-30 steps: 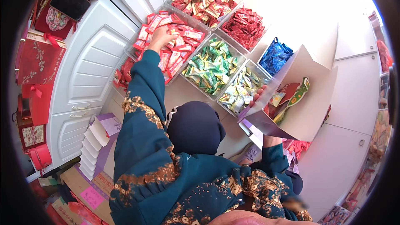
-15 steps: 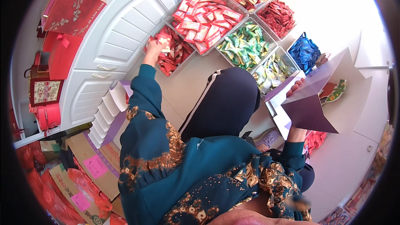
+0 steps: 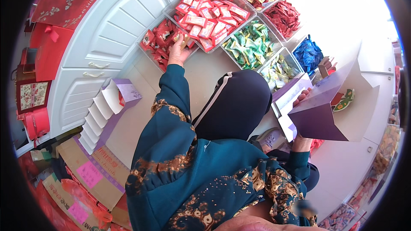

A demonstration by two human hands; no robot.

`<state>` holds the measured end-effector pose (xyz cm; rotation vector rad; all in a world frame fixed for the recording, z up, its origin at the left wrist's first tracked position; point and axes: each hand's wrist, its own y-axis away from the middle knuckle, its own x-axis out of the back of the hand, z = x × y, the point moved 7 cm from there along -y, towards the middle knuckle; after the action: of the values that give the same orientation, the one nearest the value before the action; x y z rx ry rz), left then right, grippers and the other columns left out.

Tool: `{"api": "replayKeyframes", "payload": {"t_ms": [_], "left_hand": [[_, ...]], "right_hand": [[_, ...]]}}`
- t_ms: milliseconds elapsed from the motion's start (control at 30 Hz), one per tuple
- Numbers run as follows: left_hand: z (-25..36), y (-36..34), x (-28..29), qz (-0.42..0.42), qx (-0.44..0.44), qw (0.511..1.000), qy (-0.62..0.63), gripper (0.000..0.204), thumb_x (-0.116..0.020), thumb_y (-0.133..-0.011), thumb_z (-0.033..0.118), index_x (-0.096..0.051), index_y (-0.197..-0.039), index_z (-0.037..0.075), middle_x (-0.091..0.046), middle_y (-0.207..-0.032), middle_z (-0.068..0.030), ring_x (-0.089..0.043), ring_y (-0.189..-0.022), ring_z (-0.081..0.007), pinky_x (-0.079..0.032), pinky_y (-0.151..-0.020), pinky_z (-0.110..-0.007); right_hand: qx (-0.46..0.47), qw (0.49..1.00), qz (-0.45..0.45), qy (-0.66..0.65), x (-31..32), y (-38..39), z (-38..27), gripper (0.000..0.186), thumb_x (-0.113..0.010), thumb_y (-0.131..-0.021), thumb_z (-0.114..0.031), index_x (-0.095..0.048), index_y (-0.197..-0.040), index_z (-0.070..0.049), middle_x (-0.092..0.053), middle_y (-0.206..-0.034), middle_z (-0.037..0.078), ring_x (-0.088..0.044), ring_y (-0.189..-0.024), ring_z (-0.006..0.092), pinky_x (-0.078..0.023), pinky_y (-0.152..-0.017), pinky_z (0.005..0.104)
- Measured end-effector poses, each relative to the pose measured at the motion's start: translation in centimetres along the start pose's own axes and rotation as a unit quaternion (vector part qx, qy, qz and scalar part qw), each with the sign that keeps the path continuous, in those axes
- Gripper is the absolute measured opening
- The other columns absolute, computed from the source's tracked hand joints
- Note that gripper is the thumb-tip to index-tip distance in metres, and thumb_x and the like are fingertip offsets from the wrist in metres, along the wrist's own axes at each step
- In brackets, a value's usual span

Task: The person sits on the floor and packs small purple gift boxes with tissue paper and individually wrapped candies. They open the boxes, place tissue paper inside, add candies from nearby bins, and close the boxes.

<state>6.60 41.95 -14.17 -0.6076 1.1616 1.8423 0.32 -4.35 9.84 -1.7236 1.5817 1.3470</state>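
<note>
My left hand (image 3: 177, 52) is over a clear bin of dark red packets (image 3: 160, 38), close to the corner of the bin heaped with red-and-white packets (image 3: 209, 15). Its fingers are curled round a small tan thing that I cannot make out. On the right, my right hand (image 3: 302, 97) grips an open purple carton (image 3: 319, 117), white inside, with its fingers over the edge and the palm hidden behind the panels. Inside the carton shows a green and red piece (image 3: 343, 100).
Bins of green packets (image 3: 250, 45), pale yellow-green packets (image 3: 280, 72), blue packets (image 3: 309, 51) and red packets (image 3: 282, 19) stand ahead. Purple-and-white cartons (image 3: 102, 107) stand in a row on the left, before a white cabinet (image 3: 124, 25). Cardboard boxes (image 3: 90, 162) lie at lower left.
My left hand has drawn back from the dark red packets and moved right, toward the corner of the red-and-white bin. My right hand still holds the carton. The view has shifted slightly.
</note>
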Motion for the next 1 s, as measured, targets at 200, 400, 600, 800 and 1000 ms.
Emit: {"api": "replayKeyframes", "payload": {"t_ms": [200, 400, 600, 800, 1000], "left_hand": [[0.4, -0.7, 0.7, 0.015, -0.004, 1.000, -0.005, 0.054, -0.061, -0.089, 0.039, -0.044, -0.132, 0.011, -0.050, -0.130, -0.0126, -0.043, -0.123, -0.0323, -0.029, -0.102, -0.063], [1.2, -1.7, 3.8, 0.147, -0.034, 0.985, -0.081, 0.037, -0.069, -0.085, 0.027, -0.056, -0.114, 0.008, -0.062, -0.107, -0.0075, -0.059, -0.099, -0.0237, -0.048, -0.081, -0.047], [4.5, 5.8, 1.1, 0.223, -0.159, 0.956, -0.101, 0.030, -0.069, -0.085, 0.030, -0.059, -0.100, 0.006, -0.065, -0.087, -0.0070, -0.065, -0.067, -0.0192, -0.050, -0.044, -0.032], [6.9, 18.0, -15.8, -0.087, -0.212, 0.956, -0.183, 0.034, -0.062, -0.090, 0.035, -0.056, -0.112, 0.010, -0.064, -0.095, -0.0020, -0.063, -0.077, -0.0108, -0.047, -0.050, -0.024], [2.7, 28.7, -29.4, -0.291, -0.096, 0.910, -0.279, 0.039, -0.060, -0.093, 0.024, -0.047, -0.125, 0.006, -0.060, -0.112, -0.0065, -0.061, -0.095, -0.0152, -0.053, -0.078, -0.031]], "right_hand": [[-0.007, 0.999, -0.007, 0.031, -1.3, 0.2, 0.7, 0.043, -0.048, -0.096, -0.014, -0.038, -0.137, -0.004, -0.055, -0.124, 0.011, -0.058, -0.109, 0.0242, -0.047, -0.096, 0.0407], [0.005, 0.999, -0.025, 0.019, -2.0, 0.9, 0.7, 0.045, -0.047, -0.096, -0.014, -0.036, -0.138, -0.001, -0.054, -0.125, 0.013, -0.057, -0.111, 0.0251, -0.046, -0.097, 0.0415], [0.022, 0.999, -0.029, 0.030, -1.6, 2.1, 0.2, 0.045, -0.050, -0.096, -0.017, -0.038, -0.136, -0.001, -0.054, -0.124, 0.012, -0.058, -0.109, 0.0259, -0.045, -0.098, 0.0428], [0.152, 0.979, 0.084, 0.105, 2.7, 3.7, -1.5, 0.061, -0.067, -0.085, -0.039, -0.046, -0.131, -0.004, -0.060, -0.116, 0.010, -0.059, -0.106, 0.0267, -0.046, -0.097, 0.0423], [0.029, 0.995, -0.002, 0.095, 3.6, 4.1, 2.5, 0.069, -0.069, -0.082, -0.043, -0.045, -0.131, -0.002, -0.059, -0.122, 0.014, -0.061, -0.107, 0.0271, -0.049, -0.095, 0.0427]]}}
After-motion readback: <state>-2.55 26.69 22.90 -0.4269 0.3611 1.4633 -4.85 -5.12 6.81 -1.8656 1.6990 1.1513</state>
